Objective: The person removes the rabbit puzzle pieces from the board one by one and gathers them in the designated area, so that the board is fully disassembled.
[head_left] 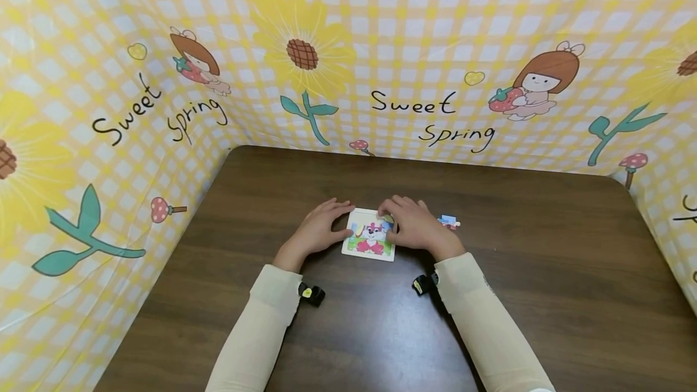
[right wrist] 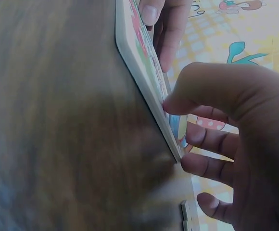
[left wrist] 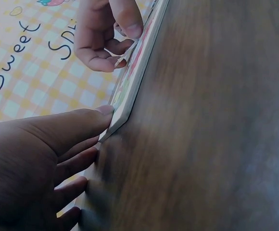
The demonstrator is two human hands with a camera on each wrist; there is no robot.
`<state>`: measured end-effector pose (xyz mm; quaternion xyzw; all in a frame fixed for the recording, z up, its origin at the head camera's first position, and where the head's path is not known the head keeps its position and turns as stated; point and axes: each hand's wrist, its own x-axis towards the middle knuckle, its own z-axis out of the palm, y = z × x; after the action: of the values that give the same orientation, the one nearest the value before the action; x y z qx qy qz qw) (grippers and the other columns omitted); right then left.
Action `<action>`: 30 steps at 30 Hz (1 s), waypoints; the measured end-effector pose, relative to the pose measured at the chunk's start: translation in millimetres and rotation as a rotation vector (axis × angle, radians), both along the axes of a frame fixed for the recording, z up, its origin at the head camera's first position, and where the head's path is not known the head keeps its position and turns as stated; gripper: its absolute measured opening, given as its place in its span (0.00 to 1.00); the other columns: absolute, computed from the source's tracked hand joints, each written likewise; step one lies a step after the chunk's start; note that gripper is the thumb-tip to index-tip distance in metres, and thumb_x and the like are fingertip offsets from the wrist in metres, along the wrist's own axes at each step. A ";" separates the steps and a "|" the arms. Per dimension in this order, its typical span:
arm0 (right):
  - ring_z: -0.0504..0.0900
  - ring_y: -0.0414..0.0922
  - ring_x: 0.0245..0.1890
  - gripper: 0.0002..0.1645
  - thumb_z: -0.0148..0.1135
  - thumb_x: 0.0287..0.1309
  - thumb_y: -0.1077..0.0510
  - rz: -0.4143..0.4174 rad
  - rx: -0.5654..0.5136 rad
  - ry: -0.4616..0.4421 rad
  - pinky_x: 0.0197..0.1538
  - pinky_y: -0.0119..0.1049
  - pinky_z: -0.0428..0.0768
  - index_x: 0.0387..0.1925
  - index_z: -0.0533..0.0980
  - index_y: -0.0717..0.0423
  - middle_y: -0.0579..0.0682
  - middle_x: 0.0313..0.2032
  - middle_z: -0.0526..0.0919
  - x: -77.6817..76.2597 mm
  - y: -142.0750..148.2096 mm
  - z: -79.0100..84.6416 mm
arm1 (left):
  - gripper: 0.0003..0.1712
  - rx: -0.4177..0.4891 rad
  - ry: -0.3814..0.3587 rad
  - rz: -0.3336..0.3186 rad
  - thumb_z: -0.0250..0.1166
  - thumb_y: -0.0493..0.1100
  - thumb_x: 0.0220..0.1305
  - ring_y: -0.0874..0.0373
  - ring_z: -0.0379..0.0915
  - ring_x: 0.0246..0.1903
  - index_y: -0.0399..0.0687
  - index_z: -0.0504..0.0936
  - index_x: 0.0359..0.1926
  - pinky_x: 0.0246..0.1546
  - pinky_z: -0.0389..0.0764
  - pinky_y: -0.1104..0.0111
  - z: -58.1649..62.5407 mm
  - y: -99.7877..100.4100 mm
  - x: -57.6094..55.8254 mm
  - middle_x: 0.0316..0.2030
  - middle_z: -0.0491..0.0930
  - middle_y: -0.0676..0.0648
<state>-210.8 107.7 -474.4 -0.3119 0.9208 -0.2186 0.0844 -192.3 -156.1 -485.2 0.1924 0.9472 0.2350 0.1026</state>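
Note:
A jigsaw puzzle in a white-rimmed tray [head_left: 368, 257] lies flat on the table; its picture shows a pink and white cartoon animal. At the tray's left side is my left hand [head_left: 318, 228], its thumb resting on the rim and its fairly straight fingers along the outer edge. Over the upper right part my right hand [head_left: 416, 225] pinches a thin puzzle piece [right wrist: 182, 127], which stands tilted in the left wrist view. The fingers hide part of that piece and the tray's right corner.
Just right of the right hand lie loose blue puzzle pieces [head_left: 449, 221], partly behind it. The brown wooden table [head_left: 544, 271] meets a yellow checked cloth [head_left: 348, 77] at the back and sides. Each wrist wears a small black camera.

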 end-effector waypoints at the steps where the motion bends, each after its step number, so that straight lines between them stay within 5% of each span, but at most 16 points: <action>1: 0.69 0.44 0.43 0.23 0.66 0.51 0.52 0.003 -0.001 0.000 0.45 0.45 0.63 0.52 0.74 0.42 0.43 0.46 0.74 0.4 0.5 0.4 | 0.36 0.000 -0.001 0.000 0.64 0.57 0.64 0.50 0.44 0.73 0.57 0.68 0.71 0.68 0.51 0.45 0.0 0.0 0.0 0.71 0.62 0.52; 10: 0.71 0.47 0.56 0.26 0.62 0.58 0.53 0.021 0.014 0.023 0.54 0.53 0.66 0.60 0.75 0.44 0.45 0.54 0.75 3.8 2.1 2.3 | 0.35 -0.004 0.003 0.000 0.64 0.57 0.64 0.50 0.44 0.73 0.57 0.68 0.71 0.68 0.51 0.44 -0.1 -0.1 -0.2 0.71 0.62 0.52; 30: 0.73 0.48 0.52 0.21 0.64 0.62 0.50 0.024 0.051 0.106 0.52 0.51 0.70 0.57 0.79 0.44 0.48 0.52 0.79 2.9 5.2 3.6 | 0.36 -0.007 -0.004 -0.001 0.63 0.58 0.65 0.51 0.43 0.74 0.59 0.67 0.71 0.68 0.50 0.45 -1.2 0.1 0.1 0.71 0.61 0.54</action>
<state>-207.9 112.9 -470.8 -0.3317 0.9254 -0.1772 0.0462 -192.2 -156.1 -486.4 0.1919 0.9478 0.2319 0.1053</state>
